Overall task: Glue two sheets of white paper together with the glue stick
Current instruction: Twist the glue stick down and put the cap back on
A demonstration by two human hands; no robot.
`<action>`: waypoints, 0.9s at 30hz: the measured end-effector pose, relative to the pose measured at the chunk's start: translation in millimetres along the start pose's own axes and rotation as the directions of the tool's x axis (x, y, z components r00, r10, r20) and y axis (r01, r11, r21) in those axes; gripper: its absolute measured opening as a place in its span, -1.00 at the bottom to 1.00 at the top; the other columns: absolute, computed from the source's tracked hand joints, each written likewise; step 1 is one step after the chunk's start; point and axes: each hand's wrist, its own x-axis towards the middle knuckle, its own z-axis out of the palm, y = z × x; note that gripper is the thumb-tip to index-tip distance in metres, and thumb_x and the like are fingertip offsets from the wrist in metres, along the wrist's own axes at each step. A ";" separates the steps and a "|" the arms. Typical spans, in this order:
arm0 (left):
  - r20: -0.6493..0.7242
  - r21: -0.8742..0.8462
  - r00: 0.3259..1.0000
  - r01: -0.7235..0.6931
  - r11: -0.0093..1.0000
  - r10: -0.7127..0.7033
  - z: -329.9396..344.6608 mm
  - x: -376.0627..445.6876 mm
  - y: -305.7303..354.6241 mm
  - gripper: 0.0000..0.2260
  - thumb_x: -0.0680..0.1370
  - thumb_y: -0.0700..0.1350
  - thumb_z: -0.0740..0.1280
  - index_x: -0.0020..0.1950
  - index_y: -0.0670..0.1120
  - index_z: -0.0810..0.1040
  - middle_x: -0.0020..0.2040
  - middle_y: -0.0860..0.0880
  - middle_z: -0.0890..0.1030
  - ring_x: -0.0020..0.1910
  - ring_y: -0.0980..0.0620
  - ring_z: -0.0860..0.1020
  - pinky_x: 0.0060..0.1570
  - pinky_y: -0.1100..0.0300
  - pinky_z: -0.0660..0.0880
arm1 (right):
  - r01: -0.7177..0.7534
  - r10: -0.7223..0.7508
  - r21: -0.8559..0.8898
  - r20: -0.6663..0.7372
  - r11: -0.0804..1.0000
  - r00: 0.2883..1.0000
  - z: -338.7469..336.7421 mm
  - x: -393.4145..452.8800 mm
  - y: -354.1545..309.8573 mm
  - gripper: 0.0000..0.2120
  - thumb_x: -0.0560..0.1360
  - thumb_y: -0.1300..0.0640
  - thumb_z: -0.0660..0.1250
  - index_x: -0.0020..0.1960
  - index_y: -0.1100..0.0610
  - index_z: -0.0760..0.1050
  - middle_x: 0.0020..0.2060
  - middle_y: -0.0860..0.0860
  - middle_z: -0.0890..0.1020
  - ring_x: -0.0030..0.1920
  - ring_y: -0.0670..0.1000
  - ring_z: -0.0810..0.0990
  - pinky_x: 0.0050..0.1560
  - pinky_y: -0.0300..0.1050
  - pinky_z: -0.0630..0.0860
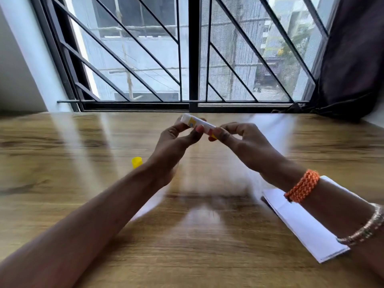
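- Glue stick (196, 125) is held up in the air over the desk (62, 194), roughly level, between both hands and in front of the window (187, 50).
- Left hand (176, 140): thumb and fingertips pinched round the white end of the tube.
- Right hand (239, 140): fingers curled and pinching the other end, where a bit of yellow shows; looks like the twist base, but blur makes that uncertain.
- Yellow cap (137, 162) is off and sits on the desk just beside the left wrist, so the stick is probably open. The glue tip itself is hidden.
- White paper (307, 223) lies flat on the desk under the right forearm, near the right edge. A second pale sheet (151, 202) seems to lie under the left forearm, too smeared to confirm.
- Judged step: winding the glue out, before any spreading. No glue visible on the paper yet.
- Handling, judged: the tube is light, rigid, smooth plastic; grip it mid-barrel, clear of the sticky end. The glue core is soft and will smear or snap if wound out far or pressed hard.
- Paper is thin and floppy and slides on a glossy desk; pin it with a flat hand while rubbing, and lift by an edge or corner.
- Risk: the cap could roll.
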 end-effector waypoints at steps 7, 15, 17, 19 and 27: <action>-0.006 -0.036 1.000 -0.025 0.999 0.025 5.8 -2.7 7.9 -0.73 0.30 0.14 0.30 -0.19 -0.02 0.58 -0.07 0.18 0.54 -0.26 0.57 0.45 -0.10 0.35 0.21 | 0.305 -0.631 -0.738 -0.205 0.601 0.748 2.2 -8.4 -2.3 -0.81 0.33 0.10 0.44 -0.13 0.03 0.45 -0.03 -0.08 0.58 0.15 0.03 0.42 0.13 -0.04 0.09; -0.055 -0.113 0.998 0.036 0.993 -0.043 3.6 0.0 5.3 -0.91 0.48 -0.12 0.30 -0.17 0.01 0.59 -0.11 0.18 0.59 -0.26 0.52 0.51 -0.09 0.33 0.23 | 0.155 -0.275 -0.444 -0.221 0.883 0.936 0.3 -3.5 0.2 -0.77 0.33 -0.08 0.27 -0.06 -0.02 0.52 0.01 -0.12 0.52 0.13 -0.05 0.37 0.04 -0.11 0.08; -0.028 -0.116 0.998 0.045 0.992 -0.049 2.3 0.0 6.2 -0.92 0.47 -0.08 0.31 -0.15 0.01 0.60 -0.17 0.23 0.62 -0.22 0.51 0.51 -0.02 0.29 0.23 | 0.124 -0.192 -0.361 -0.160 0.924 0.968 1.3 -2.8 1.7 -0.75 0.37 -0.13 0.19 -0.10 -0.04 0.55 0.05 -0.11 0.56 0.18 -0.05 0.37 0.09 -0.08 0.11; -0.010 -0.109 0.999 0.049 0.993 -0.050 1.1 0.4 7.7 -0.89 0.42 -0.02 0.32 -0.12 0.03 0.61 -0.21 0.26 0.64 -0.12 0.47 0.50 0.09 0.17 0.21 | 0.090 -0.111 -0.205 -0.092 0.975 0.990 2.0 -2.0 1.6 -0.69 0.40 -0.13 0.13 -0.13 -0.03 0.61 0.03 -0.07 0.61 0.18 0.00 0.43 0.24 0.04 0.21; 0.017 -0.119 0.998 0.065 0.991 -0.063 1.1 -1.0 11.6 -0.86 0.42 -0.02 0.32 -0.06 0.05 0.59 -0.22 0.26 0.66 -0.03 0.41 0.49 0.20 0.05 0.19 | 0.033 -0.031 0.179 -0.017 0.983 0.999 4.2 -2.7 -1.2 -0.59 0.60 -0.07 0.13 -0.21 0.07 0.65 -0.16 0.05 0.65 -0.16 -0.20 0.53 -0.11 -0.37 0.36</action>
